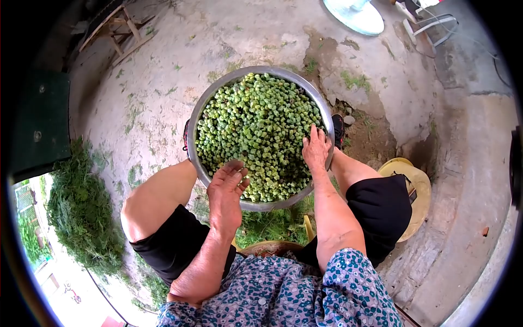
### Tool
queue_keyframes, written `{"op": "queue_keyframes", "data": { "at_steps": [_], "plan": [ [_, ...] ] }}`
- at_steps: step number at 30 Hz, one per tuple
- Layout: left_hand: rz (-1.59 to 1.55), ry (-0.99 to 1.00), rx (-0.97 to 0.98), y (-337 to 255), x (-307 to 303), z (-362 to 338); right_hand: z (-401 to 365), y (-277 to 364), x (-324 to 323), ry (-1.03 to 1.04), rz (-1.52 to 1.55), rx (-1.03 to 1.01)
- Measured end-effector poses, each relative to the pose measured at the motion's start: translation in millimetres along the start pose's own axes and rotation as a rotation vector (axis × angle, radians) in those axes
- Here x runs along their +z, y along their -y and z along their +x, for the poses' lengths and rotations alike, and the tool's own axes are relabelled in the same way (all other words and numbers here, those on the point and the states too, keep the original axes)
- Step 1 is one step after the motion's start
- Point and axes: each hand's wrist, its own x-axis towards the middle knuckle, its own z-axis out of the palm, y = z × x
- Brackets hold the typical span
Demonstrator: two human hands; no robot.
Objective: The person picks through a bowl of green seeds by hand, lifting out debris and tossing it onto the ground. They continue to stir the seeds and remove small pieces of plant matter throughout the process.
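Observation:
A wide metal basin is heaped with small round green pods, some yellowish, a few dark. It sits between my knees, above the ground. At the basin's near left side, my left hand hovers over the pods with its fingers loosely bent and apart; nothing shows in it. My right hand rests at the right inner edge, fingers stretched over the pods and its side close to the rim. Whatever lies beneath the right palm is hidden.
Under the basin lie green feathery cuttings. A yellow plastic basin or lid is by my right knee, with a dark object on it. More cut greenery is piled at left. A wooden stand and a pale blue round base stand farther off.

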Motion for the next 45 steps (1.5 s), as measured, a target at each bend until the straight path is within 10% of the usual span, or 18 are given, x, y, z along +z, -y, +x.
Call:
{"op": "queue_keyframes", "data": {
  "at_steps": [14, 23, 30, 38, 40, 45],
  "plan": [
    [0.027, 0.014, 0.02, -0.5, -0.1, -1.5, -30.5, 41.6, 29.0, 0.007, 0.501, 0.181],
    [0.061, 0.016, 0.046, 1.7, -6.0, 1.2, -81.0, 113.5, -8.6, 0.001, 0.478, -0.226],
    [0.051, 0.011, 0.029, 0.4, -4.8, 2.6, -59.6, 67.1, -20.5, -0.268, 0.29, -0.234],
    [0.052, 0.013, 0.021, 0.8, -2.1, 2.4, -65.6, 12.1, 7.0, -0.023, -0.15, -0.093],
    [0.051, 0.013, 0.009, 1.3, 0.8, 2.4, -67.3, 21.6, -1.7, 0.229, 0.012, -0.08],
    [0.043, 0.026, -0.005, 1.0, 1.3, 1.4, -92.1, 53.0, -8.5, -0.015, 0.25, -0.162]
  ]
}}
